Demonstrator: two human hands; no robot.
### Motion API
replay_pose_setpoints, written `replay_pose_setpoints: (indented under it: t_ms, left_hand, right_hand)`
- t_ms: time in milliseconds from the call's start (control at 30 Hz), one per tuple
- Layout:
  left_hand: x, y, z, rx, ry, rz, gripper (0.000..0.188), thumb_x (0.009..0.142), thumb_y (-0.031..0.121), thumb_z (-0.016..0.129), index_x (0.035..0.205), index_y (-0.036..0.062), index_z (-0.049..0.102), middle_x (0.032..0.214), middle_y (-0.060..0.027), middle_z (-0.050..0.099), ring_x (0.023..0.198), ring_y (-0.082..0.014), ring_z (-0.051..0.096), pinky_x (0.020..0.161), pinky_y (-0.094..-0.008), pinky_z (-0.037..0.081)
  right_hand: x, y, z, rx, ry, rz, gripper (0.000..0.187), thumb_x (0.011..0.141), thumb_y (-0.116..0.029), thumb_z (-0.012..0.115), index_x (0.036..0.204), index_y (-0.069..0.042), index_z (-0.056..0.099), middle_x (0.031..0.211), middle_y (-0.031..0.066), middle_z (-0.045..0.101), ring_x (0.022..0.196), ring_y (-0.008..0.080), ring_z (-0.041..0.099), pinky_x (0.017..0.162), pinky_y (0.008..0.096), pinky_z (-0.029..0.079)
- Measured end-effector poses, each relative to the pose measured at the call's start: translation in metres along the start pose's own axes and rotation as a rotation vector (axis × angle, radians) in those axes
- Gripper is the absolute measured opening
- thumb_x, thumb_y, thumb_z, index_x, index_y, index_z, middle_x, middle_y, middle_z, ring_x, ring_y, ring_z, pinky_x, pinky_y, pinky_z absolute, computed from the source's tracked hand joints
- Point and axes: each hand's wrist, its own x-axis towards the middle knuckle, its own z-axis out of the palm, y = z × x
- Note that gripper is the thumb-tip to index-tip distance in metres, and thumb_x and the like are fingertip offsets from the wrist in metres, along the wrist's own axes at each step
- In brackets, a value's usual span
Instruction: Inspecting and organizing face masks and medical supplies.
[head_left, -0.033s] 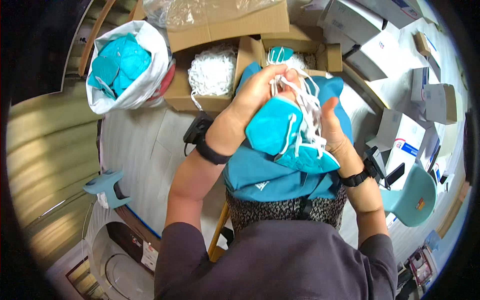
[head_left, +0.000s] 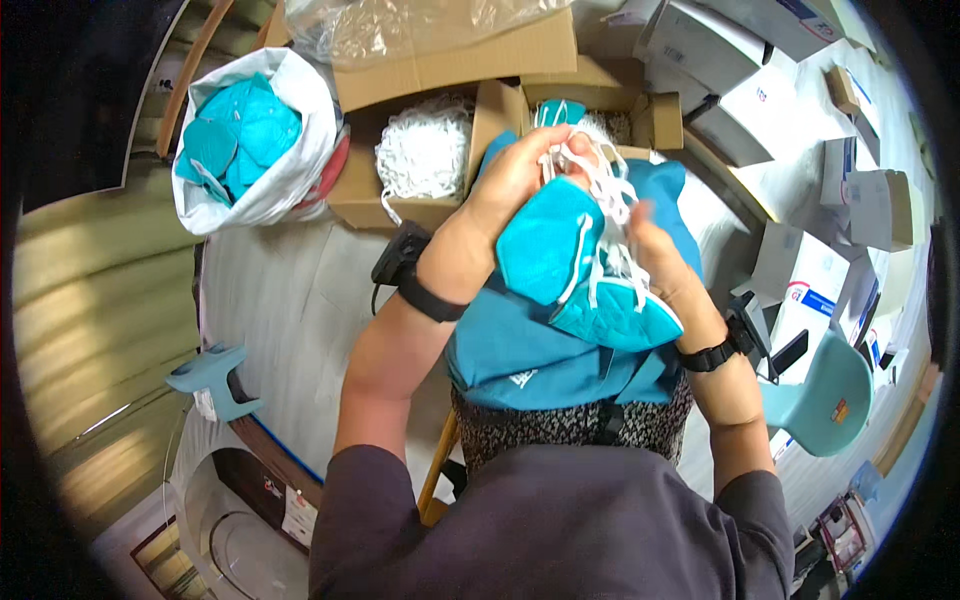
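Over my lap, both hands hold a bundle of teal face masks [head_left: 545, 250] with white elastic straps [head_left: 600, 190]. My left hand [head_left: 515, 175] grips the top of the bundle, its fingers closed on the tangled straps. My right hand [head_left: 660, 265] holds the right side of the bundle, with its fingers behind a quilted teal mask [head_left: 615, 320]. A teal cloth [head_left: 530, 350] lies spread over my lap under the masks. Both wrists wear black bands.
An open cardboard box [head_left: 355, 195] holds white straps [head_left: 425, 150]. To its left stands a white bag [head_left: 290, 185] of teal masks. A smaller cardboard box [head_left: 660, 115] is behind my hands. White cartons [head_left: 800, 270] and a teal chair [head_left: 835, 400] stand on the right.
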Motion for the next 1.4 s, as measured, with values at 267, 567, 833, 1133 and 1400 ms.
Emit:
replay_pose_setpoints:
  t_ms: [267, 567, 833, 1133, 1400]
  left_hand:
    - [0.103, 0.056, -0.069, 0.183, 0.299, 0.046, 0.032, 0.097, 0.029, 0.054, 0.105, 0.0001, 0.066, 0.096, -0.0112, 0.07, 0.087, -0.0217, 0.067, 0.077, -0.0324, 0.055]
    - [0.17, 0.058, -0.131, 0.089, -0.046, -0.197, 0.05, 0.091, 0.028, 0.055, 0.131, -0.0022, 0.055, 0.12, -0.0147, 0.065, 0.101, -0.0252, 0.065, 0.09, -0.0393, 0.053]
    - [0.182, 0.046, -0.157, -0.103, 0.272, -0.009, 0.036, 0.095, 0.032, 0.052, 0.11, 0.0012, 0.066, 0.102, -0.0175, 0.069, 0.09, -0.0304, 0.068, 0.082, -0.0413, 0.057]
    - [0.208, 0.041, -0.179, 0.083, 0.616, 0.063, 0.042, 0.102, 0.035, 0.048, 0.121, 0.0009, 0.06, 0.121, -0.0186, 0.064, 0.11, -0.0325, 0.063, 0.098, -0.0452, 0.051]
    - [0.218, 0.042, -0.22, 0.255, 0.249, 0.081, 0.071, 0.096, 0.06, 0.042, 0.122, -0.003, 0.06, 0.118, -0.0172, 0.066, 0.107, -0.0269, 0.064, 0.094, -0.0399, 0.052]
  right_hand:
    - [0.092, -0.072, -0.019, -0.162, 0.138, 0.136, 0.024, 0.088, -0.01, 0.068, 0.109, 0.001, 0.064, 0.096, 0.0109, 0.072, 0.077, 0.0199, 0.071, 0.072, 0.0332, 0.059]
    - [0.133, -0.103, -0.102, 0.025, 0.261, 0.3, 0.013, 0.091, -0.012, 0.066, 0.1, -0.002, 0.066, 0.09, 0.0086, 0.072, 0.073, 0.0191, 0.07, 0.067, 0.0322, 0.058]
    - [0.137, -0.106, -0.107, -0.032, 0.33, 0.278, 0.012, 0.091, -0.018, 0.068, 0.089, -0.007, 0.067, 0.071, 0.0044, 0.069, 0.054, 0.0159, 0.065, 0.052, 0.0297, 0.054]
    - [0.134, -0.109, -0.103, -0.192, 0.436, 0.171, 0.014, 0.09, -0.021, 0.07, 0.087, -0.007, 0.067, 0.07, 0.0047, 0.068, 0.053, 0.0146, 0.064, 0.047, 0.0282, 0.052]
    - [0.141, -0.098, -0.137, -0.409, 0.425, 0.213, 0.017, 0.081, -0.014, 0.079, 0.084, -0.002, 0.067, 0.071, 0.0054, 0.065, 0.06, 0.0154, 0.064, 0.056, 0.031, 0.05]
